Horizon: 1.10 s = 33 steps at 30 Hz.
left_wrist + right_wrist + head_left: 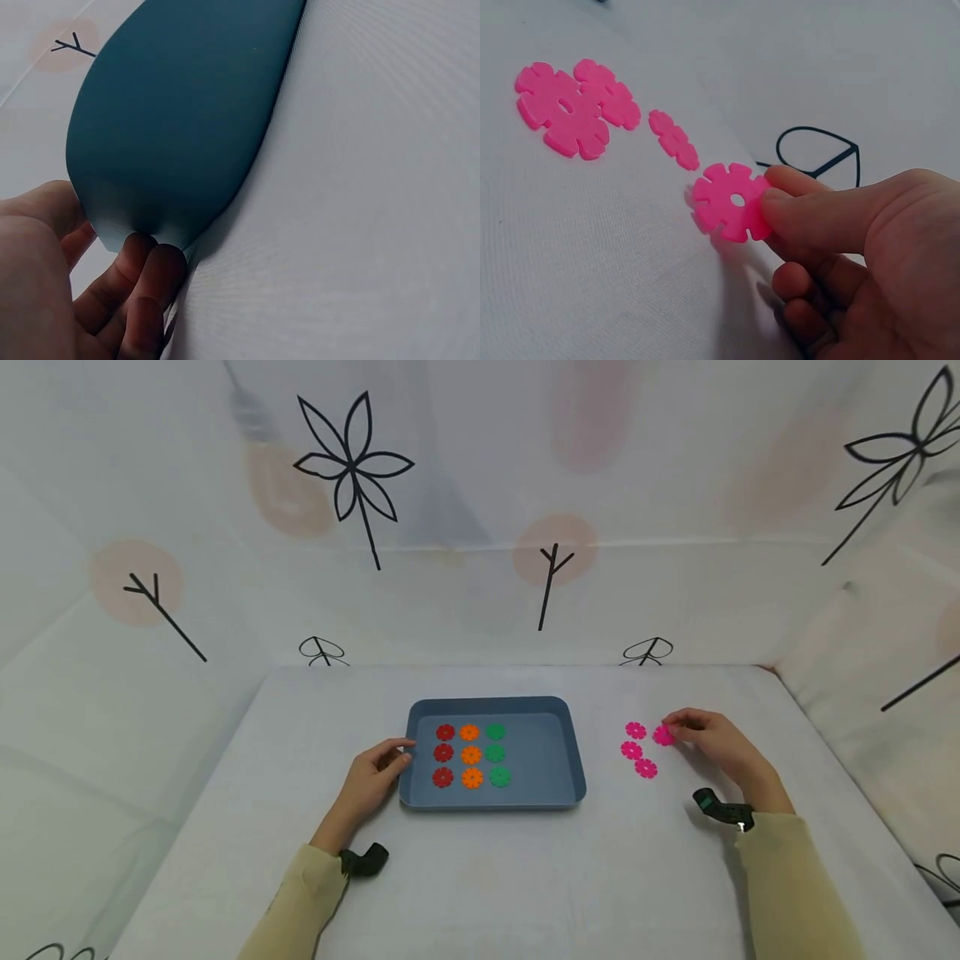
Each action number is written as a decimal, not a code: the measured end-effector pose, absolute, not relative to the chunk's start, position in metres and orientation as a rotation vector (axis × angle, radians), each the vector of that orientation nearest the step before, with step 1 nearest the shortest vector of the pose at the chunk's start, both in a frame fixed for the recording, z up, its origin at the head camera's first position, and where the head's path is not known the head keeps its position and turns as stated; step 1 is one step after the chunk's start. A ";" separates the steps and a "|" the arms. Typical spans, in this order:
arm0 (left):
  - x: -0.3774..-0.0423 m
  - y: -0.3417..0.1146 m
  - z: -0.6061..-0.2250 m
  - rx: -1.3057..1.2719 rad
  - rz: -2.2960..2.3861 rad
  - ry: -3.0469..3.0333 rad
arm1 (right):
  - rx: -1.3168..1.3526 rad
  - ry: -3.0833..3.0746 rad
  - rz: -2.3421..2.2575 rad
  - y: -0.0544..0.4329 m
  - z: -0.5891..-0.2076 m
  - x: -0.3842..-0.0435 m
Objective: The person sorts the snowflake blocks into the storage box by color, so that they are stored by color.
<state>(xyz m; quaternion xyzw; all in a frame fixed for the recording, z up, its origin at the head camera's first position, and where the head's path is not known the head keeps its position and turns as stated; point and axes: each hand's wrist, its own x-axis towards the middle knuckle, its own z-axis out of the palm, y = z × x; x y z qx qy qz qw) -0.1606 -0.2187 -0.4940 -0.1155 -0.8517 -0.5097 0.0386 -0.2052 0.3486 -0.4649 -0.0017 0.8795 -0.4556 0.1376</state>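
Note:
My right hand [712, 745] pinches a pink notched disc [726, 204] by its edge, between thumb and index finger. In the right wrist view the disc is tilted up over the cloth. Three more pink discs [646, 768] lie on the table just left of that hand. At the tray's left end, my left hand [371, 775] holds the rim of the blue-grey tray [546, 760], with fingertips against its outer wall in the left wrist view. Inside the tray are columns of three red discs [443, 752], three orange discs [471, 755] and three green discs [495, 753].
A white cloth [517, 877] covers the table under the tray and the loose discs. Behind the table hangs a pale curtain [465, 602] printed with plant outlines. Each wrist carries a black band camera, such as the right one [722, 811].

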 end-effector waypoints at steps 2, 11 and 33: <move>-0.161 -0.218 -0.494 -0.359 -1.555 -2.607 | 0.000 2.545 -1.320 0.349 -0.466 -0.206; -0.160 -0.217 -0.495 -0.353 -1.556 -2.609 | 0.004 2.584 -1.286 0.347 -0.465 -0.207; -0.160 -0.216 -0.492 -0.327 -1.527 -2.645 | -0.064 2.731 -1.347 0.272 -0.422 -0.219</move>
